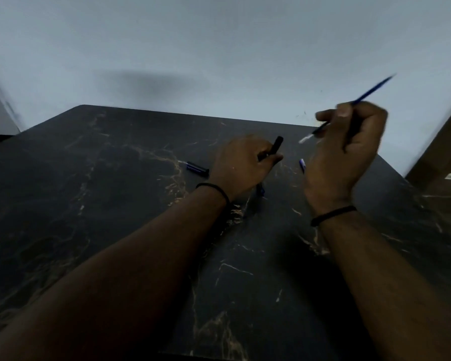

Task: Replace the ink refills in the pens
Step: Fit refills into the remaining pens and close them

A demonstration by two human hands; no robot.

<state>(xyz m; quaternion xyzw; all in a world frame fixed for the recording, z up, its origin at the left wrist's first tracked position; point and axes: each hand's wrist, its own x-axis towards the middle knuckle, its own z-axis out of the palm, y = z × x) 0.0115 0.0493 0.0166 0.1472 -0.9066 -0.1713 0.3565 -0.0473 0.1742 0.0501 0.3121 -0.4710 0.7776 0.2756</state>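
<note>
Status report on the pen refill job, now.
Left hand shut on black pen barrel. Right hand shut on blue refill, raised, not yet inserted. Another pen lies on the marble table. Nothing in the way.

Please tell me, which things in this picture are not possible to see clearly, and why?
- Blue refill in the right hand, head view: motion blur smears its tip.
- Black pen part in the left hand: fingers cover most of it.
- Small blue piece on the table: the right hand hides most of it.
</note>
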